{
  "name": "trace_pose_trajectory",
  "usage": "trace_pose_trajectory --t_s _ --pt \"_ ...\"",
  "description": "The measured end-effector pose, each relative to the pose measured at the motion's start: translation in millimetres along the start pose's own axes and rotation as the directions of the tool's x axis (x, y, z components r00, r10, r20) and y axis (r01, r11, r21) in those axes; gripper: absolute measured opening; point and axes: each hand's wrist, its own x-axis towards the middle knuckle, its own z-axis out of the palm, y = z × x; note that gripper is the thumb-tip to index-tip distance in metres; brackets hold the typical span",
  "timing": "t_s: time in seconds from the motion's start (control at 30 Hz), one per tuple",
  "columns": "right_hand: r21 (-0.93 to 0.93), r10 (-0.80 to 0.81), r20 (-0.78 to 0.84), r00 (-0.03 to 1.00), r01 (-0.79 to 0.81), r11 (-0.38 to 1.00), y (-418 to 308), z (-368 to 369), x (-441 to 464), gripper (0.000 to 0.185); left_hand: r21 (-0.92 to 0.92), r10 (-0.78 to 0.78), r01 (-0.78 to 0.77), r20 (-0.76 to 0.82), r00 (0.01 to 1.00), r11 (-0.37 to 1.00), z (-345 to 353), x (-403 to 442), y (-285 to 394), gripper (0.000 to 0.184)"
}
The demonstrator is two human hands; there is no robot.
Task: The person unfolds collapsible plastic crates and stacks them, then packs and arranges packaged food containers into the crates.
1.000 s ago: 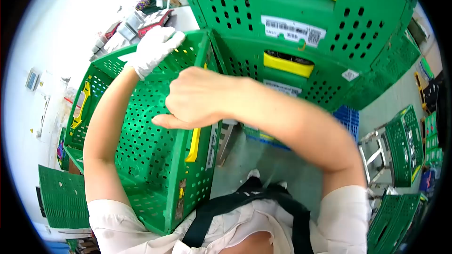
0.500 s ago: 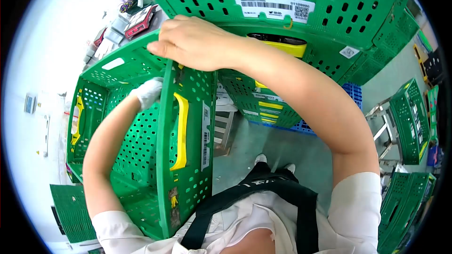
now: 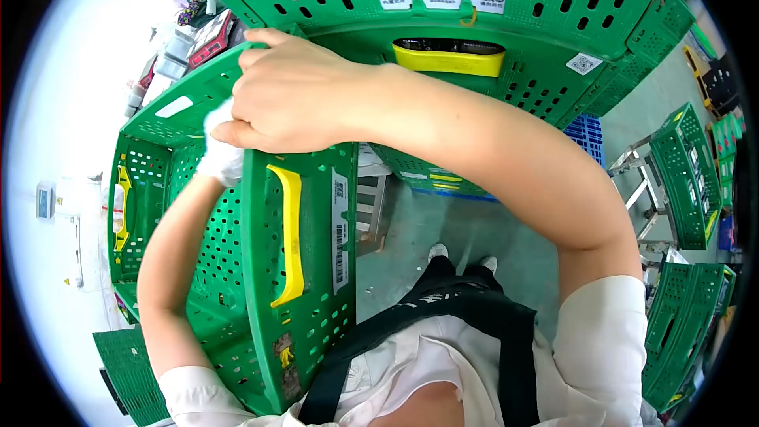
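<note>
Grip closure could not be told for either hand: the bare right hand [image 3: 288, 99] curled over the open green crate's [image 3: 316, 332] far right corner — partly covering the gloved left hand [image 3: 219, 146]. 1 yellow handle [image 3: 291, 237] showed nearer; stacked green crates [image 3: 451, 16] stood beyond.

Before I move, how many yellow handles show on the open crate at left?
2: a near handle on the wall by the apron, a far handle on the opposite wall. More may be hidden.
</note>
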Motion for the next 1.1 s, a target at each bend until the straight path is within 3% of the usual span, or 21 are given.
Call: trace_pose_trajectory --t_s 0.03,0.07,0.13,0.17,0.2,0.23,0.3,0.4,0.43,0.5,0.57,0.6,0.63,0.67,0.7,0.73,0.8,0.83,0.97,1.07,1.1 --pt "-0.025 -0.008 0.032 0.999 0.009 1.0 -0.8 -0.3 0.3 0.055 0.362 0.236 -0.161 -0.173 0.956 0.918 -19.2 -5.4 -1.3 0.035" --pt "0.018 -0.046 -0.02 0.999 0.046 0.999 0.8 2.0 2.4 0.054 0.539 0.357 -0.144 -0.315 0.88 0.83 -32.9 -6.7 4.0 0.036" --pt "0.053 -0.093 0.064 0.994 0.09 0.995 0.5 5.7 14.2 0.055 0.526 0.351 -0.027 -0.526 0.775 0.85 -43.6 10.5 24.7 0.048" --pt "0.083 -0.147 0.141 0.979 0.137 0.987 -0.8 3.8 19.4 0.056 0.496 0.427 -0.136 -0.539 0.726 0.857 -40.9 28.5 35.7 0.046" --pt "0.147 -0.042 0.211 0.977 0.01 0.989 -4.4 -7.6 18.8 0.057 0.525 0.347 -0.072 -0.447 0.825 0.848 -44.6 37.0 18.3 0.045" --pt "0.123 -0.076 0.182 0.98 0.054 0.991 0.7 -7.9 18.6 0.058 0.556 0.249 -0.012 -0.352 0.902 0.831 -46.6 40.0 -10.4 0.044" --pt "0.133 -0.113 0.188 0.976 0.089 0.987 5.5 -13.1 12.6 0.057 0.434 0.122 0.09 -0.437 0.891 0.896 -34.4 32.7 -24.2 0.042" --pt "0.103 -0.153 0.202 0.967 0.135 0.985 4.3 -12.8 16.1 0.058 0.47 0.199 0.004 -0.382 0.902 0.882 -40.9 25.2 -16.3 0.046" --pt "0.101 -0.17 0.203 0.964 0.152 0.983 4.5 -12.7 17.7 0.058 0.33 0.158 -0.041 -0.337 0.928 0.943 -46.3 24.9 -11.4 0.047" --pt "0.122 -0.173 0.142 0.975 0.156 0.98 5.3 -12.3 16.1 0.061 0.419 0.211 -0.045 -0.359 0.909 0.907 -42.9 16.7 4.7 0.048" --pt "0.069 -0.199 0.139 0.97 0.191 0.979 17.7 -20.9 14.9 0.055 0.344 0.257 -0.064 -0.553 0.792 0.937 -33.0 7.5 23.3 0.046" --pt "0.044 -0.173 -0.082 0.981 0.177 0.983 25.3 -29.4 12.5 0.046 0.431 0.204 0.047 -0.516 0.832 0.901 -26.7 -3.2 20.5 0.041" --pt "0.03 -0.148 -0.298 0.943 0.164 0.986 29.1 -35.5 7.5 0.04 0.505 0.327 -0.019 -0.531 0.782 0.863 -21.0 -14.4 11.0 0.04" --pt "0.071 -0.008 -0.425 0.905 0.042 0.997 26.3 -39.4 -1.6 0.034 0.092 -0.05 0.092 -0.386 0.921 0.992 -16.0 -21.9 2.9 0.038" --pt "0.097 0.096 -0.467 0.879 -0.057 0.994 19.9 -47.0 -13.4 0.03 -0.242 -0.418 0.373 -0.171 0.892 0.896 -11.4 -29.1 -4.6 0.035" --pt "0.175 0.064 -0.427 0.902 0.013 0.985 20.4 -63.4 -29.2 0.021 -0.472 -0.611 0.563 0.064 0.789 0.678 -0.8 -29.1 -11.1 0.035" --pt "0.251 0.054 -0.405 0.913 0.054 0.967 17.3 -72.5 -45.9 0.017 -0.662 -0.577 0.637 0.361 0.732 0.395 32.5 -18.9 7.7 0.034" --pt "0.157 0.073 -0.427 0.901 -0.005 0.988 12.8 -71.1 -49.6 0.015 -0.704 -0.498 0.635 0.446 0.744 0.318 45.0 -12.3 26.4 0.033" --pt "0.143 0.211 -0.445 0.87 -0.164 0.976 19.3 -57.2 -60.1 0.025 -0.766 -0.274 0.606 0.549 0.79 0.214 49.6 1.7 68.1 0.031" --pt "0.144 0.235 -0.458 0.857 -0.19 0.971 19.6 -60.7 -80.8 0.021 -0.765 -0.233 0.556 0.505 0.831 0.325 20.0 8.3 66.8 0.029" --pt "0.096 0.259 -0.414 0.873 -0.241 0.966 19.0 -65.8 -92.8 0.02 -0.579 -0.207 0.442 0.427 0.88 0.685 9.3 11.8 50.4 0.03"
